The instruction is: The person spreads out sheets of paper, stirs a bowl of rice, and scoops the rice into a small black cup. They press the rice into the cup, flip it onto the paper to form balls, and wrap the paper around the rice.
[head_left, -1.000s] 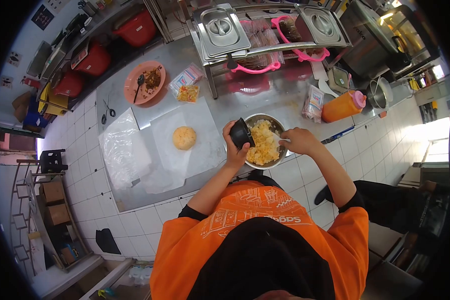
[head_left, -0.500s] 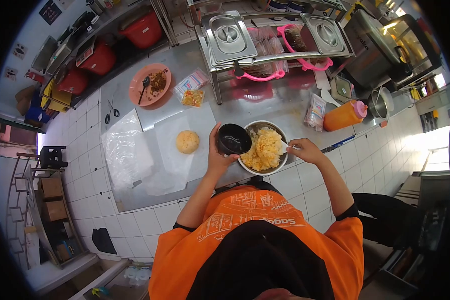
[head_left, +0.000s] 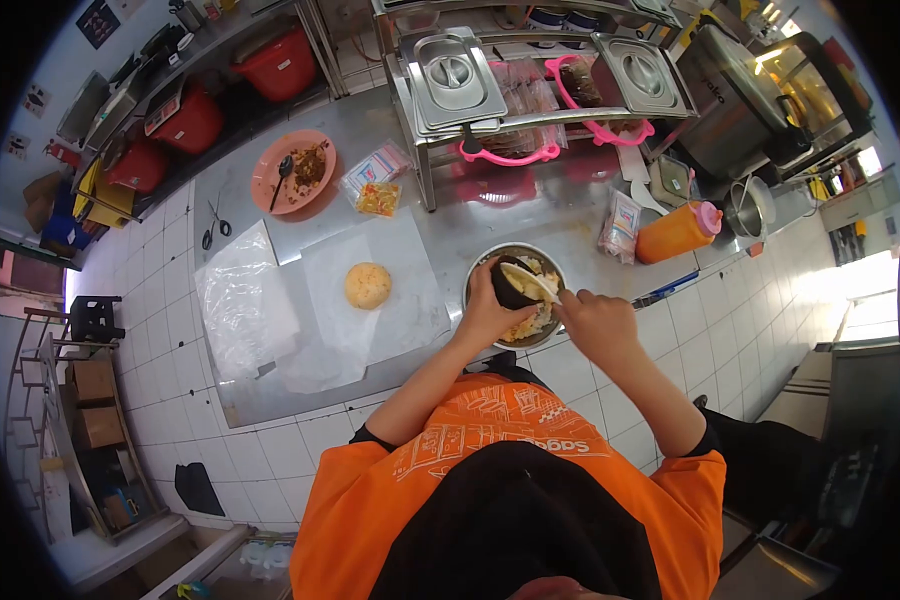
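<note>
My left hand (head_left: 486,308) grips a small black bowl (head_left: 511,288), tilted over a larger metal bowl (head_left: 473,268) of yellow rice (head_left: 542,322). In my right hand (head_left: 602,322) is a white rice paddle (head_left: 537,279), its blade at the mouth of the black bowl with yellow rice against it. The two hands partly hide the rice in the metal bowl. To the left, a rounded mound of rice (head_left: 367,285) sits on a sheet of white paper (head_left: 410,250).
Behind are an orange plate (head_left: 262,172) with dark food and a spoon, and a packet of colourful pickles (head_left: 378,199). Scissors (head_left: 216,228) and plastic sheets (head_left: 240,290) lie left. An orange squeeze bottle (head_left: 676,234) stands right; a metal rack (head_left: 425,165) rises behind.
My left hand has moved the black bowl right and tipped it over the metal bowl. My right hand has brought the paddle from the rice up to the black bowl's mouth.
</note>
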The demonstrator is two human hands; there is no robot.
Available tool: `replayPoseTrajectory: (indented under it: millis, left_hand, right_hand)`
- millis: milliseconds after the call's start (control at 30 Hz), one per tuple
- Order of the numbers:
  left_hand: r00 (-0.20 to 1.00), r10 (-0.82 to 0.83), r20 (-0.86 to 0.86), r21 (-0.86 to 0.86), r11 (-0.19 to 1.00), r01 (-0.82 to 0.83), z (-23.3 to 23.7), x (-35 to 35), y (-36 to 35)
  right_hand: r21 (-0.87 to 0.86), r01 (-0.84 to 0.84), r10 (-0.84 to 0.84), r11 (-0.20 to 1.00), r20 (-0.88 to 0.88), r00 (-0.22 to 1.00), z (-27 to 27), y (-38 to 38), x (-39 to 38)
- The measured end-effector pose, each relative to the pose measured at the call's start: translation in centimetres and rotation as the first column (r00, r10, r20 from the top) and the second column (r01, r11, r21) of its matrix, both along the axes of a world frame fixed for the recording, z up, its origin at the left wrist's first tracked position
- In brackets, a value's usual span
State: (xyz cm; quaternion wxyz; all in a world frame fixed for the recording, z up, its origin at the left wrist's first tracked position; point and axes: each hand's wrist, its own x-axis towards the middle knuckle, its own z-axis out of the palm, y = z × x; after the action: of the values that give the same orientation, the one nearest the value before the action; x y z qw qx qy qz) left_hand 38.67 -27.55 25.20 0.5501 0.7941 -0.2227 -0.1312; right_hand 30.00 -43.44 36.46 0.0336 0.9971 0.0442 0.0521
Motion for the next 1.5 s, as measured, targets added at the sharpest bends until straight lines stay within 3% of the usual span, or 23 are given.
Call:
replayPoseTrajectory:
  millis: [67, 133, 200, 233, 333, 400, 467, 567, 667, 733, 767, 800, 867, 967, 1033, 1167, 1267, 1333, 1500]
  left_hand:
    - [0.999, 0.035, -0.018, -0.086, 0.996, -0.037, -0.4, -0.1, 0.6]
    - [1.000, 0.012, -0.027, -0.085, 0.996, -0.014, -1.4, 0.4, 1.0]
    - [0.986, -0.052, -0.160, -0.233, 0.972, 0.013, -1.3, 0.7, 1.2]
    - [0.984, -0.075, -0.164, -0.227, 0.973, 0.036, -0.3, 0.6, 1.2]
    - [0.995, -0.080, -0.056, -0.221, 0.973, 0.066, 0.1, 0.4, 1.1]
    - [0.997, -0.052, -0.065, -0.263, 0.964, 0.033, 0.4, 0.6, 0.9]
    - [0.995, -0.008, -0.100, -0.318, 0.948, -0.025, 0.5, 0.0, 1.6]
    - [0.993, -0.003, -0.121, -0.322, 0.946, -0.037, 0.5, -0.3, 1.4]
    - [0.996, 0.035, -0.076, -0.330, 0.942, -0.059, -0.5, 0.1, 1.5]
    - [0.983, 0.150, -0.106, -0.335, 0.925, -0.178, -0.2, 0.3, 1.9]
    - [0.974, 0.192, -0.122, -0.407, 0.885, -0.226, -0.3, 0.3, 2.0]
    - [0.975, 0.185, -0.123, -0.409, 0.886, -0.220, -0.5, 0.4, 2.0]
    - [0.961, 0.266, -0.082, -0.483, 0.832, -0.272, -1.6, 0.7, 1.5]
    - [0.962, 0.272, -0.009, -0.476, 0.845, -0.243, -3.8, 0.9, 0.7]
    - [0.958, 0.288, -0.003, -0.484, 0.838, -0.253, -4.0, 0.9, 0.6]
    - [0.933, 0.287, -0.216, -0.615, 0.702, -0.358, -5.6, 0.1, 0.9]
    - [0.906, 0.288, -0.310, -0.675, 0.605, -0.423, -5.2, 0.5, 0.0]
    - [0.886, 0.267, -0.379, -0.718, 0.519, -0.463, -4.1, 0.1, -0.2]
    - [0.913, 0.284, -0.292, -0.730, 0.550, -0.405, -0.1, 0.3, -1.7]
  right_hand:
    - [-0.028, 0.010, -0.009, 1.000, 0.021, 1.000, 1.3, 0.3, -0.5]
    - [0.167, 0.050, -0.056, 0.985, 0.033, 0.998, 3.8, 0.3, -0.6]
    - [0.207, 0.053, -0.049, 0.977, -0.026, 0.998, 4.1, 0.8, -0.6]
    - [0.243, 0.063, -0.045, 0.968, -0.079, 0.996, 4.1, 1.1, -0.7]
    - [0.124, 0.039, -0.026, 0.992, -0.105, 0.994, 3.5, 1.9, -0.5]
    - [0.139, 0.028, -0.017, 0.990, -0.078, 0.997, 5.5, 1.6, -0.6]
    - [0.182, 0.136, -0.148, 0.974, 0.051, 0.988, 7.1, 1.8, -0.4]
    - [0.138, 0.142, -0.136, 0.980, -0.053, 0.989, 3.1, 2.1, -0.2]
    - [0.136, 0.107, -0.091, 0.985, -0.113, 0.989, 3.5, 2.0, -0.1]
    - [0.165, 0.238, -0.237, 0.957, -0.027, 0.971, 4.5, 0.8, 0.5]
    - [0.128, 0.347, -0.332, 0.929, -0.122, 0.935, 4.8, 0.7, 0.9]
    - [0.126, 0.354, -0.339, 0.927, -0.122, 0.933, 3.3, 0.1, 1.1]
    - [-0.033, 0.246, -0.246, 0.969, -0.277, 0.929, -2.1, -1.6, 1.2]
    - [0.080, 0.289, -0.238, 0.954, -0.384, 0.892, -4.3, 0.1, 2.7]
    - [0.062, 0.283, -0.233, 0.957, -0.415, 0.879, -2.9, -0.1, 2.9]
    - [0.106, 0.338, -0.219, 0.935, -0.577, 0.787, -3.9, -2.6, 2.5]
    - [0.246, 0.362, -0.185, 0.899, -0.536, 0.824, -4.1, 0.1, 1.9]
    - [0.252, 0.354, -0.180, 0.901, -0.525, 0.832, -4.1, 1.5, 1.8]
    - [0.384, 0.300, -0.100, 0.873, -0.460, 0.882, -1.7, 2.4, 2.2]
